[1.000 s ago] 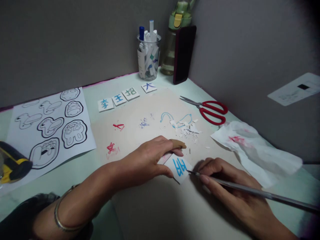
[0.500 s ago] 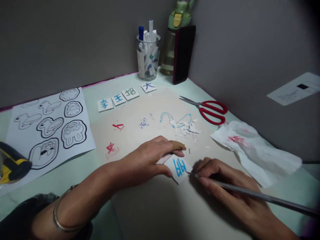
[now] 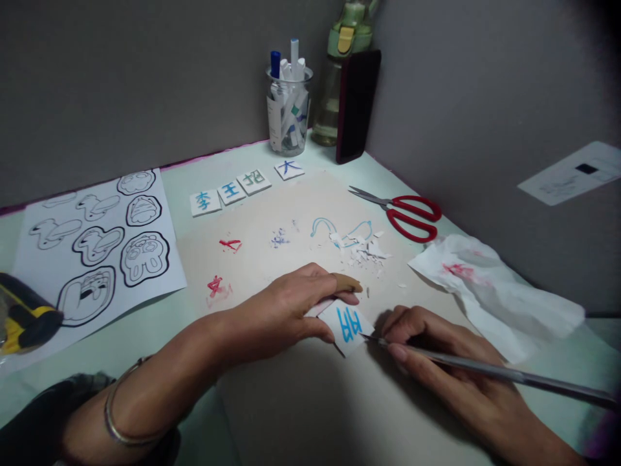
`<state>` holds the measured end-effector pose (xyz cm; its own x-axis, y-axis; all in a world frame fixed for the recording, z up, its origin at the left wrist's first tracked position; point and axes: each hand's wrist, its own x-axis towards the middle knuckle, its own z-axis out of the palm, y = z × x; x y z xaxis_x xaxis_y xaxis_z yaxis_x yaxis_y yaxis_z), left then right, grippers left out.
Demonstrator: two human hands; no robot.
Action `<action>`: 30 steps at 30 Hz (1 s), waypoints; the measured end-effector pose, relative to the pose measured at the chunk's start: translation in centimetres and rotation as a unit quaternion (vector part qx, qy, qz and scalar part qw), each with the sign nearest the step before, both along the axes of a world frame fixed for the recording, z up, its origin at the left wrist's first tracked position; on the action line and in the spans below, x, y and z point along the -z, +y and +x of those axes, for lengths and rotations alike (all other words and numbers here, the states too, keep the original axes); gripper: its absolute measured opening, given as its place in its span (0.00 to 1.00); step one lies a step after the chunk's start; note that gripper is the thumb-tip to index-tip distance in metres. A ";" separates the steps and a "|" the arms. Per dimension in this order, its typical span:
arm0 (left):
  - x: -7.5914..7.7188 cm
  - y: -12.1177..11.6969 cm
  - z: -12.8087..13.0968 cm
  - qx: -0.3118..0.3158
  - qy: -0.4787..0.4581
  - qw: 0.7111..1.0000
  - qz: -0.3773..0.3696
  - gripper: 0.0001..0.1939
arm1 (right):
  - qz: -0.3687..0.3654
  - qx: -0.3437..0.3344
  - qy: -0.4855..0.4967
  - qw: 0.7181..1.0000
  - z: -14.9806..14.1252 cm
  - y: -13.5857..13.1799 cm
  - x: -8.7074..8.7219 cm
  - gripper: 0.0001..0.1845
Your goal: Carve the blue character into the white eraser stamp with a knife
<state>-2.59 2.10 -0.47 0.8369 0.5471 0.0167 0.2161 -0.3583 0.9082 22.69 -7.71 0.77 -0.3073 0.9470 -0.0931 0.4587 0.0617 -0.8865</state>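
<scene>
The left hand (image 3: 295, 304) covered one end of the white tile (image 3: 343, 335), and whether the tip of the slim metal tool (image 3: 485, 369) touched it was too small to tell. The right hand (image 3: 441, 356) hid its own lower fingers. A phone (image 3: 359, 107) screened part of the bottle (image 3: 327, 97), whose top was cut off. The left edge cropped the yellow-and-black tool (image 3: 33, 320); the wall card's (image 3: 553, 184) writing was blurred.

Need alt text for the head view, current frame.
A left hand holds a small white tile with blue writing while the right hand holds a slim metal tool, its tip at the writing. Beyond them lie white shavings, four marked tiles and red-handled scissors.
</scene>
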 end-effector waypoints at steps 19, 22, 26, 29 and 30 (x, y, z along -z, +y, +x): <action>0.0 0.0 0.0 0.001 -0.003 1.000 0.008 0.30 | 0.005 0.030 -0.011 0.999 -0.1 0.0 0.4 0.11; 0.0 -0.1 0.0 0.000 0.001 1.000 0.010 0.29 | 0.021 0.033 -0.026 0.999 -0.4 0.1 0.2 0.13; 0.0 0.0 0.1 -0.001 0.003 1.000 0.011 0.29 | 0.021 0.030 -0.044 0.998 -0.6 0.2 0.1 0.15; 0.1 0.0 0.1 0.000 0.000 1.000 0.013 0.30 | 0.001 0.026 -0.041 0.999 -0.7 0.2 0.1 0.15; 0.1 0.0 0.1 -0.001 -0.001 1.000 0.012 0.30 | -0.007 0.027 -0.033 0.999 -0.6 0.2 0.2 0.14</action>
<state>-2.51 2.07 -0.59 0.8355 0.5485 0.0313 0.2156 -0.3798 0.8996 22.07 -7.53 0.61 -0.2492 0.9603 -0.1251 0.5185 0.0232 -0.8547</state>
